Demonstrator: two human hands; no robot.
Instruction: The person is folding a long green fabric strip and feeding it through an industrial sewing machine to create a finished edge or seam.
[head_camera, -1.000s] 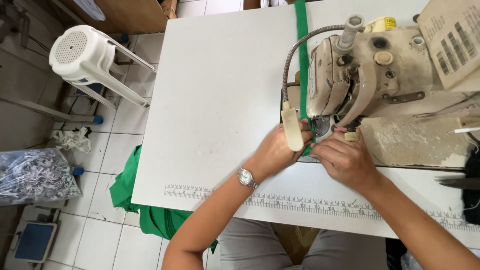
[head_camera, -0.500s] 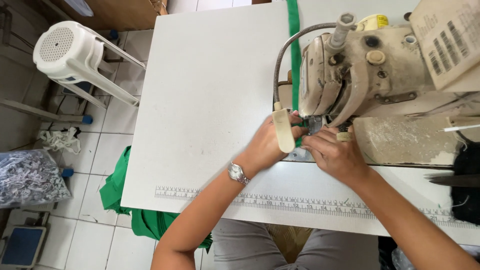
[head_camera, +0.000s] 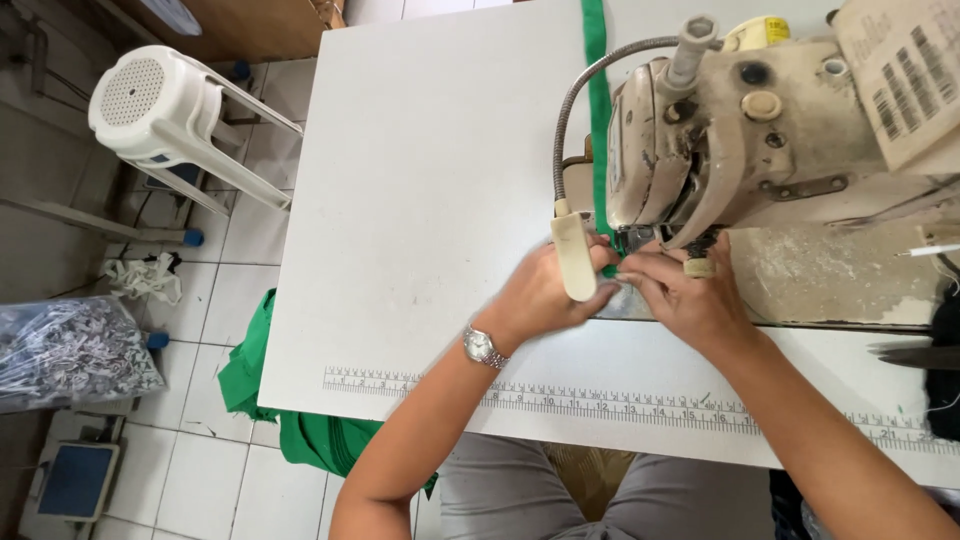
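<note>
A narrow green fabric strip (head_camera: 598, 110) is being fed under the head of an industrial sewing machine (head_camera: 760, 130), viewed from above on a white work table (head_camera: 420, 200). The strip is being run in a straight line from the far edge of the table toward the needle area, presumably so that it enters the foot square and without slack. The left hand (head_camera: 545, 295), with a wristwatch (head_camera: 481, 346) worn on its wrist, is being laid at the near end of the strip, just left of the needle; its fingers are being curled down onto the cloth, though the fingertips are being partly hidden by the cream lamp head (head_camera: 574, 256) of a gooseneck lamp, so whether the cloth is being pinched or merely pressed cannot be told. The right hand (head_camera: 685, 295) is being set just to the right, its fingers drawn together and pointed left toward the foot, apparently to steady the same end; its exact contact is being obscured too. The strip's near end is thus being kept between the two hands, directly under the machine head. A printed ruler (head_camera: 620, 405) is being shown along the near table edge, more green cloth (head_camera: 290, 420) is being left hanging below the table to the near left, and a white plastic stool (head_camera: 160, 100) is being shown on the floor at far left.
</note>
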